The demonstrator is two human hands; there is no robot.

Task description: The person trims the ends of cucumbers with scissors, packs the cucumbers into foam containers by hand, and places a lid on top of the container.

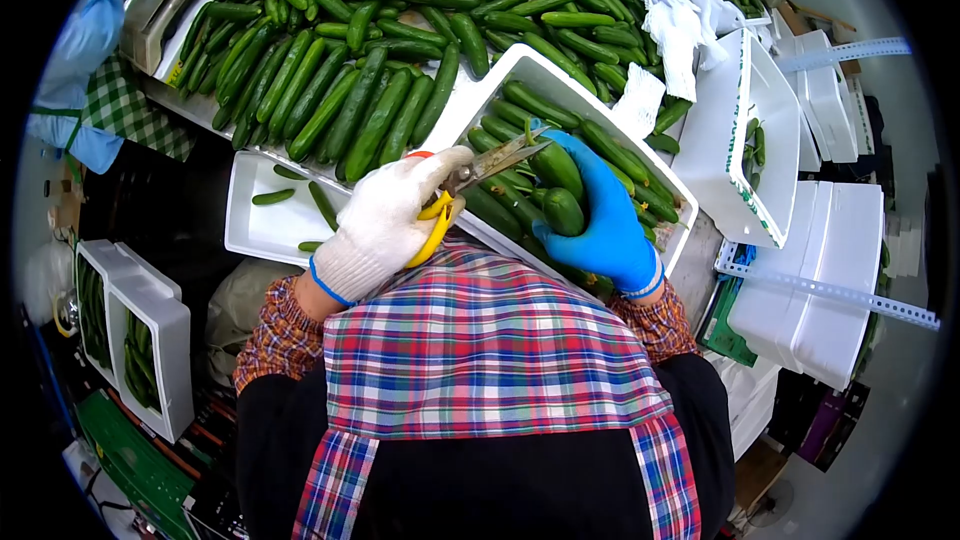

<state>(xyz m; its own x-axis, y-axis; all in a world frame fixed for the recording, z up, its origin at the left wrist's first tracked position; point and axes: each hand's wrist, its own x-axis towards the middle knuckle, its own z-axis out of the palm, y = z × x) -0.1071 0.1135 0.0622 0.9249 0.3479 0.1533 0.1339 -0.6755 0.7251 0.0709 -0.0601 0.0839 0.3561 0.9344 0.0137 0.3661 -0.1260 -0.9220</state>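
Observation:
My left hand (372, 220), in a white knit glove, is closed around the yellow handles of a pair of scissors (496, 161). The metal blades point up and right, their tips close to the end of a cucumber (557, 169). That cucumber is in my right hand (612, 225), which wears a blue glove. A second cucumber (563, 211) lies in the same grip, its rounded end towards me. Both hands are above a white foam box (521, 62) holding several cucumbers in rows. My fingers partly hide the box's contents.
A large heap of cucumbers (390, 0) covers the worktable. A smaller white tray (255, 230) with a few small cucumbers is at left. White netting (668, 20) and a tilted foam box (740, 130) are at right. A person's blue sleeve (88, 35) shows at far left.

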